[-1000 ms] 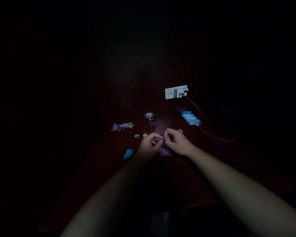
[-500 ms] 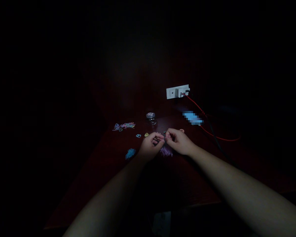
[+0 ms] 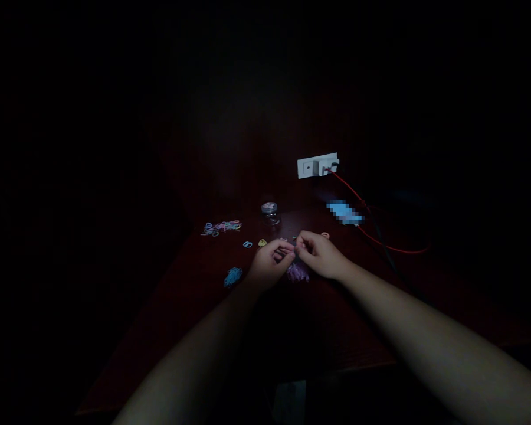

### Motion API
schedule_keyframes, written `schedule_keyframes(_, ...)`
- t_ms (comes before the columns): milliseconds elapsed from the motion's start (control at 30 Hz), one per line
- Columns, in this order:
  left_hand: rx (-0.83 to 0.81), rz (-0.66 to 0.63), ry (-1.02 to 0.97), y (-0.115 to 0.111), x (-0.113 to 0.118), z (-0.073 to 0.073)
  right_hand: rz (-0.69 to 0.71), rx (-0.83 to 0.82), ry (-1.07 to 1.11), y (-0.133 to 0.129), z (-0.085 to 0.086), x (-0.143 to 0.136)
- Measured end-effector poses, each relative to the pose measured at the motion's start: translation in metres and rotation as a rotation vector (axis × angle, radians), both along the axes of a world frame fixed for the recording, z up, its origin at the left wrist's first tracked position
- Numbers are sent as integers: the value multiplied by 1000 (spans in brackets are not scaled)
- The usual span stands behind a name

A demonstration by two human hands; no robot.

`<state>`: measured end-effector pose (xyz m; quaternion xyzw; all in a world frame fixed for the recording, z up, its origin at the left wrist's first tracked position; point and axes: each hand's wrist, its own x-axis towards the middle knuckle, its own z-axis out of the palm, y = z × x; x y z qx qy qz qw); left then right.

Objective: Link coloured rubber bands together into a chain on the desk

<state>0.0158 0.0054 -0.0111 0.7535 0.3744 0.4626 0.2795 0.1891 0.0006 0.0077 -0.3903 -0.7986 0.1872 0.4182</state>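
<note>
Purple bands heaped on the dark red bench in the head view, just below and between left hand and right hand. Fingers curled on both, fingertips nearly meeting; cannot tell whether clamped on a band, too dark and small. Left of the left hand, blue bands; just beyond it, yellow bands and pale blue bands; farther off, mixed bands. Shows also, beyond both hands, a lidded jar; just past the right hand, orange bands; farther out, a pixelated blue patch, red cable and white socket plate.
</note>
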Motion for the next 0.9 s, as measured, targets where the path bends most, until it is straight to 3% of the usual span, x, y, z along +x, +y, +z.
schedule_keyframes(900,1,44,-22,0,1,2,46,-12,26,1,-5,0)
